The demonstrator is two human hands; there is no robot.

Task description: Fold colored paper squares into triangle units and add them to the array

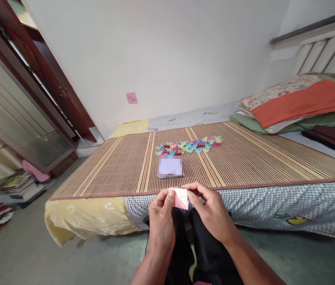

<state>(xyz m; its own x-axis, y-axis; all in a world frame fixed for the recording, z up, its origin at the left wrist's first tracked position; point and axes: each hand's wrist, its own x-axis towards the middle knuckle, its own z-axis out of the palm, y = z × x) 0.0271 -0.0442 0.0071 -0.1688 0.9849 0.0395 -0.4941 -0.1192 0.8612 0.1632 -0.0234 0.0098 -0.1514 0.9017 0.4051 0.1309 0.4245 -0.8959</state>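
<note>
A small pink square of folded paper [181,199], with crease lines across it, is held up in front of the bed's edge. My left hand [163,211] pinches its left side between thumb and fingers. On the opposite side, my right hand [207,208] has its thumb and fingertips closed at the paper's right edge. Just beyond them a stack of paper sheets [170,167] lies on the striped mat. Behind that stack, several small folded paper pieces [197,145] in many colours lie in rows.
A striped woven mat [105,166] covers the bed. Folded bedding [301,105] is piled at the right. White wall [167,51] stands behind, with a pink note [131,98] on it. Stacked books [19,184] sit on the floor at left.
</note>
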